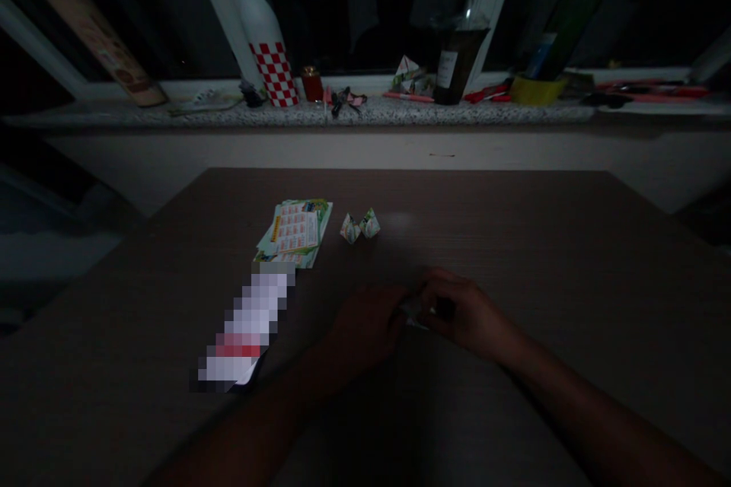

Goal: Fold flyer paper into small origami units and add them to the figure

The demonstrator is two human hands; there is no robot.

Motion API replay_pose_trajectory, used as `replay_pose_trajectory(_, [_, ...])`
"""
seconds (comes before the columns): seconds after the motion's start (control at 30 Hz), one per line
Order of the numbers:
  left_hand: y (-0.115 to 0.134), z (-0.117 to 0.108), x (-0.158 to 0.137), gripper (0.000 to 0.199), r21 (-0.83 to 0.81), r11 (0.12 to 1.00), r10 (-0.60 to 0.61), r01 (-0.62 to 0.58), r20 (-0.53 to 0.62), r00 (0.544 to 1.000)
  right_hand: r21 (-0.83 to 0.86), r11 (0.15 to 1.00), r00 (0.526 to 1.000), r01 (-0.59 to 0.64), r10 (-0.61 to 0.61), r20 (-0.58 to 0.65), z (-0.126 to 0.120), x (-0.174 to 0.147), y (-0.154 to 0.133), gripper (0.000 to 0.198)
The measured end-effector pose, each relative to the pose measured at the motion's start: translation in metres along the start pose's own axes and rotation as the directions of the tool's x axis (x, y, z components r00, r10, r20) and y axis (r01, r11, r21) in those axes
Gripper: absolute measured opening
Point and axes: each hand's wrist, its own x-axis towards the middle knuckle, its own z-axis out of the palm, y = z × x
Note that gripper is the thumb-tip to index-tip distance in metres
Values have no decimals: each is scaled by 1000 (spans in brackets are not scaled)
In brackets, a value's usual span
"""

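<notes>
Close together over the middle of the table, my left hand (pixel 371 319) and my right hand (pixel 460 312) both grip a small piece of paper (pixel 414 313). Fingers hide most of the paper, and dim light obscures its folds. Just beyond my hands stand two small folded paper pieces (pixel 359 226), printed in green, white and orange. To their left lies a loose stack of printed paper sheets (pixel 294 232). A phone (pixel 248 327) with a lit, blurred-out screen rests left of my left hand.
Along the granite windowsill (pixel 377 118) stand a red-checked white bottle (pixel 268 46), a dark plastic cup (pixel 454 65), a green bottle (pixel 576 15) and a tall tan cylinder (pixel 97 38). Another folded paper piece (pixel 407 74) sits there too. The wooden table (pixel 514 221) meets the wall below.
</notes>
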Motion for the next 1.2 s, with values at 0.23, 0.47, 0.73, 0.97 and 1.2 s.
replay_pose_trajectory(0.23, [1, -8, 1, 29, -145, 989, -64, 35, -197, 978, 266, 960, 974, -89, 139, -177, 7, 0, 2, 15])
replay_pose_trajectory(0.47, [12, -9, 6, 32, -761, 612, -367, 215, -32, 930, 631, 753, 781, -186, 503, -370, 12, 3, -14, 28])
replay_pose_trajectory(0.73, [16, -5, 7, 22, -831, 492, -414, 262, 42, 909, 741, 647, 729, -182, 594, -340, 21, 5, -21, 38])
replay_pose_trajectory(0.97, [17, -3, 7, 18, -829, 493, -435, 265, 29, 900, 722, 667, 746, -183, 573, -340, 24, 3, -23, 41])
replay_pose_trajectory(1.2, [16, -4, 8, 18, -815, 500, -465, 292, 32, 885, 661, 735, 778, -150, 500, -380, 24, 3, -20, 47])
